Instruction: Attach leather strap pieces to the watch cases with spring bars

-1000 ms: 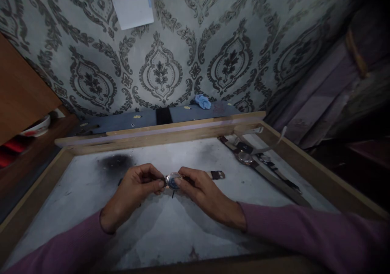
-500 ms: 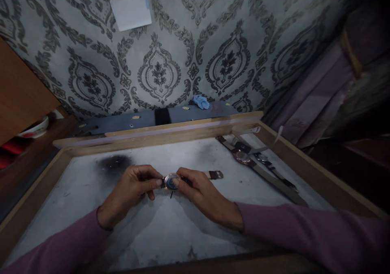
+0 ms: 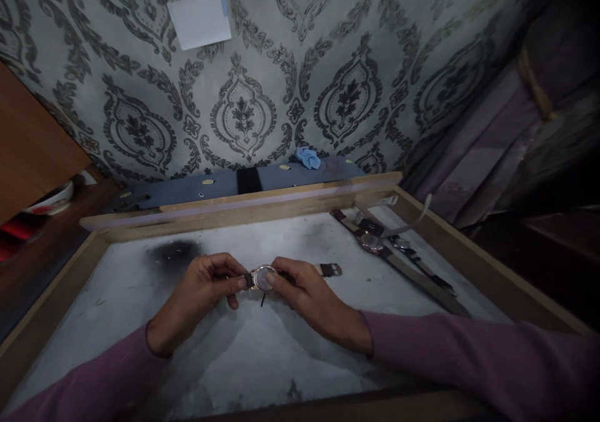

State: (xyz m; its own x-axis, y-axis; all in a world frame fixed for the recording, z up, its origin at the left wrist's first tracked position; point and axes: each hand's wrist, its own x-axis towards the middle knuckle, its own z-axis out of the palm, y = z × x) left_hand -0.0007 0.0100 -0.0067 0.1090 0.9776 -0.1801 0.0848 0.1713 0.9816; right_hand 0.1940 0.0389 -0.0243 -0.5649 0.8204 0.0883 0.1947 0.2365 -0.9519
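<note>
A wristwatch (image 3: 265, 278) with a round, shiny case and a dark strap is held between both hands above the white surface. My left hand (image 3: 201, 294) pinches the strap just left of the case. Fingers of my right hand (image 3: 309, 297) close on the case's right side, the thumb over its edge. The strap's buckle end (image 3: 330, 270) sticks out to the right beyond my right hand. A small dark thin piece (image 3: 263, 299) shows just below the case.
Several watches (image 3: 372, 242) with dark and grey straps lie in a pile at the right. A wooden rim (image 3: 281, 192) surrounds the white surface (image 3: 262, 372). Behind it are a crumpled blue cloth (image 3: 308, 157) and the patterned wall. A bowl (image 3: 54, 200) sits at the far left.
The watch face looked dark blue before and now appears pale grey. Both hands keep their grip in almost the same place; the whole view has shifted slightly.
</note>
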